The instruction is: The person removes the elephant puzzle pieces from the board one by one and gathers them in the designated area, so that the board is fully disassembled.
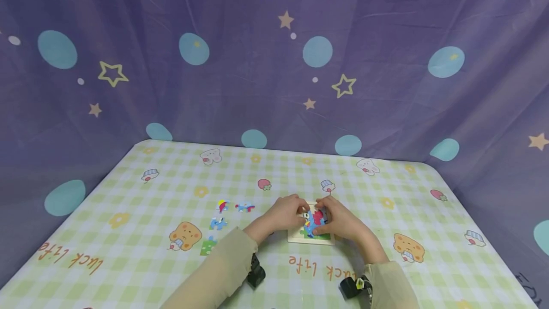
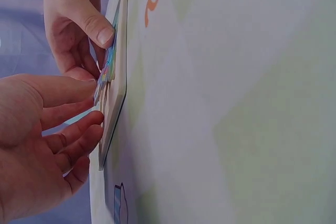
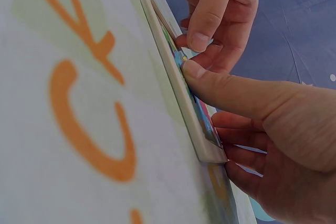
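A wooden jigsaw board (image 1: pixel 296 239) lies on the table, partly filled with blue, red and green pieces. My left hand (image 1: pixel 284 212) is at its left side. Thumb and index finger pinch a small colourful puzzle piece (image 2: pixel 98 92) just over the board, while the other fingers are bent at the board's edge. My right hand (image 1: pixel 343 218) holds the board from the right. Its thumb (image 3: pixel 195 70) presses on the pieces near the front, and its fingers lie along the right edge. Both hands partly hide the picture.
Left of the board lie several loose pieces: a red and yellow one (image 1: pixel 222 205), a blue and red one (image 1: pixel 245 208), a blue one (image 1: pixel 218 223) and a green one (image 1: pixel 208 246). A checked cloth (image 1: pixel 163 275) covers the table; a purple curtain (image 1: pixel 257 94) hangs behind.
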